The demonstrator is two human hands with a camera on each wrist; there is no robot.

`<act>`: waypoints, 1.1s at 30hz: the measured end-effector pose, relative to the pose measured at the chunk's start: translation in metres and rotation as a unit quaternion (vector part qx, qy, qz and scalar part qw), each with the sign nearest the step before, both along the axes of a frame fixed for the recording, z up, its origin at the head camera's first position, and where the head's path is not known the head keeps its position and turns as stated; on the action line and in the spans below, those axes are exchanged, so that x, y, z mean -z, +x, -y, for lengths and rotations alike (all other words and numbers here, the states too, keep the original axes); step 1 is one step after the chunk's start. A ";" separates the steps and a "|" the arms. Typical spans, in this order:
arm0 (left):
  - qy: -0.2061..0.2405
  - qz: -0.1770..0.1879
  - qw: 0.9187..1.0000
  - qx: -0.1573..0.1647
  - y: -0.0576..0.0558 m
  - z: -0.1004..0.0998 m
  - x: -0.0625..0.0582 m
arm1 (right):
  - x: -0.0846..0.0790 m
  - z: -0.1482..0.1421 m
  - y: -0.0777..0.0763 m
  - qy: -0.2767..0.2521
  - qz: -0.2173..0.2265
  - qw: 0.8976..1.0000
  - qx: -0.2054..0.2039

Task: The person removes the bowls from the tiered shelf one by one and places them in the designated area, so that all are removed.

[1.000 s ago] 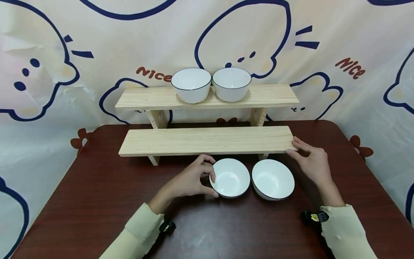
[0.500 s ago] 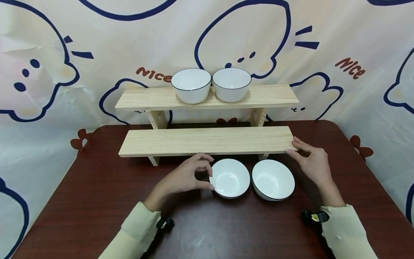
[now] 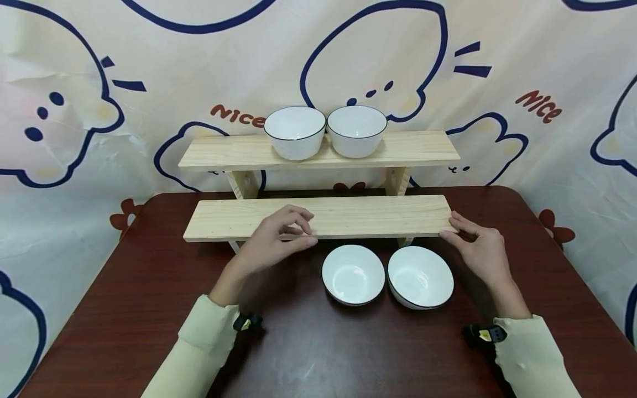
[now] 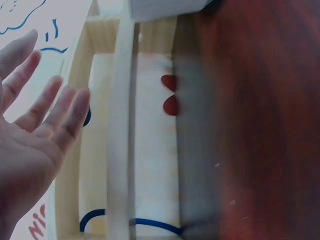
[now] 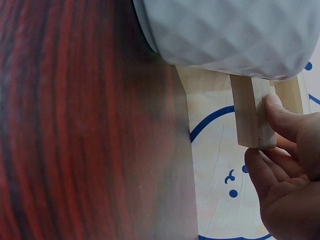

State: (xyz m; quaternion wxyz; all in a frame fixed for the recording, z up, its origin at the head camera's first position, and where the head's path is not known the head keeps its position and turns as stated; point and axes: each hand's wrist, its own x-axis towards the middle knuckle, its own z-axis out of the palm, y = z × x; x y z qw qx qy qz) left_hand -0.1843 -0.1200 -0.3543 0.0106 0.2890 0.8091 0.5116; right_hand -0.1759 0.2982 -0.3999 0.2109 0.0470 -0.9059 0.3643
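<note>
My left hand (image 3: 276,240) hovers at the front edge of the lower board of a two-tier wooden shelf (image 3: 239,221), holding nothing. In the left wrist view its fingers (image 4: 50,107) are spread and loosely bent. At the other end of that board, my right hand (image 3: 480,249) grips the front corner, thumb on the front edge and fingers around the end (image 5: 260,135). Two white bowls with dark rims, a left one (image 3: 353,275) and a right one (image 3: 420,276), sit upright side by side on the table before the shelf. Neither hand touches them.
Two more white bowls, one on the left (image 3: 294,132) and one on the right (image 3: 356,131), stand together on the upper board (image 3: 423,146). The dark wooden table (image 3: 348,354) carries everything. Behind it hangs a printed cloth (image 3: 224,72).
My left hand has let go of the left table bowl and moved up and left to the lower board. The right hand keeps its grip, and the bowls stay in place.
</note>
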 end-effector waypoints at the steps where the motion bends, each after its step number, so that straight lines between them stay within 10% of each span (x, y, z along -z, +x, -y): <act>1: 0.010 -0.005 1.000 -0.006 -0.002 0.001 -0.003 | 0.000 0.000 0.000 0.000 0.001 1.000 0.001; 18: 0.044 -0.092 0.987 -0.127 -0.025 0.022 -0.020 | -0.001 0.000 0.000 -0.001 0.000 1.000 0.003; 33: 0.091 -0.088 0.975 -0.185 -0.041 0.026 -0.036 | 0.001 -0.001 -0.001 -0.003 -0.001 1.000 0.001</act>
